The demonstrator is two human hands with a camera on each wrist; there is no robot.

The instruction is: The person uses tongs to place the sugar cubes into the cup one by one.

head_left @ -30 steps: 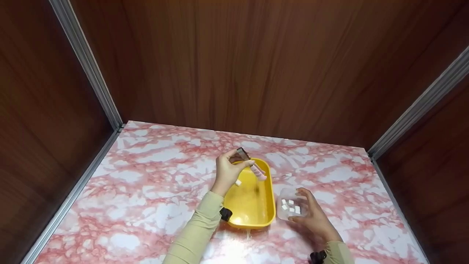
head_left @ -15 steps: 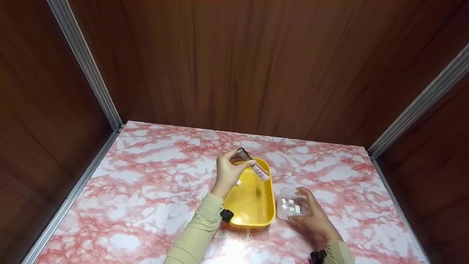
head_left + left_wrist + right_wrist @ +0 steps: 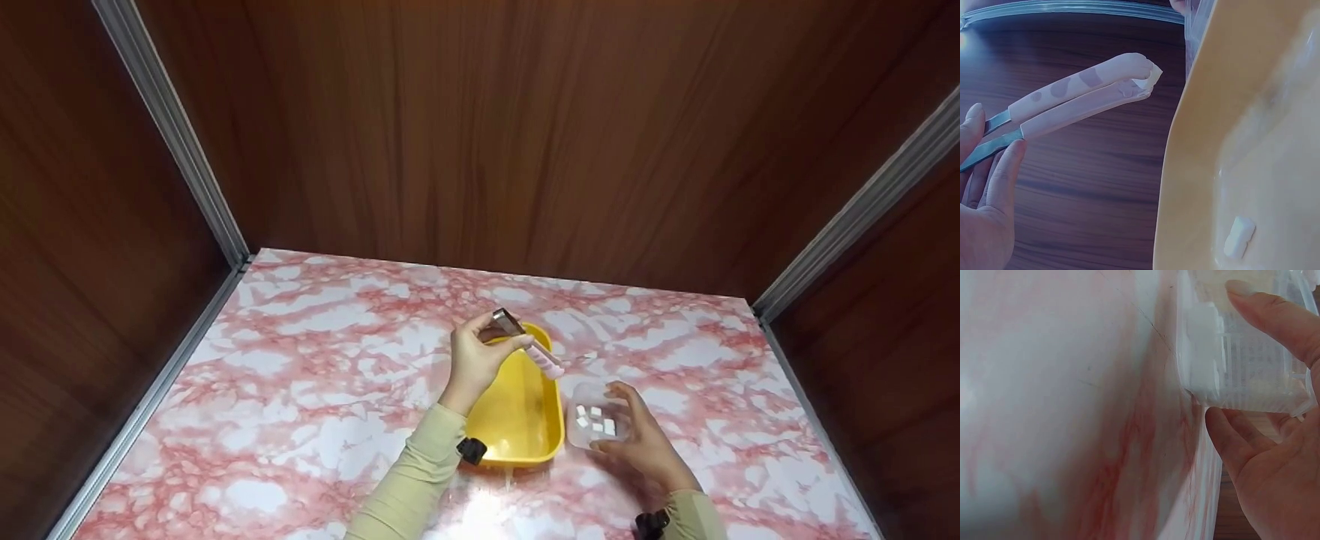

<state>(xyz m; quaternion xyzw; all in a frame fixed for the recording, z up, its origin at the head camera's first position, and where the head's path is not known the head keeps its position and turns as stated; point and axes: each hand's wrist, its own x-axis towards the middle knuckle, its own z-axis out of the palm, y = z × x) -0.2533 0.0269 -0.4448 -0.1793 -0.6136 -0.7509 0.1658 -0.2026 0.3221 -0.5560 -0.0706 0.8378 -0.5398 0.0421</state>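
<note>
In the head view my left hand pinches metal tongs with pink, paw-shaped ends over the right rim of a yellow basin. The left wrist view shows a small white cube caught between the tong tips. A white block lies inside the basin near its wall. To the right of the basin, my right hand grips a clear plastic container by its sides, thumb and fingers on opposite walls. Several white cubes lie in that container.
Both vessels stand on a table with a red and white marbled top. Dark wood panels rise behind it and at both sides, with grey metal strips along the corners.
My left hand has moved slightly right with the tongs, from above the basin to over its right rim, toward the clear container. The right hand and container have stayed put.
</note>
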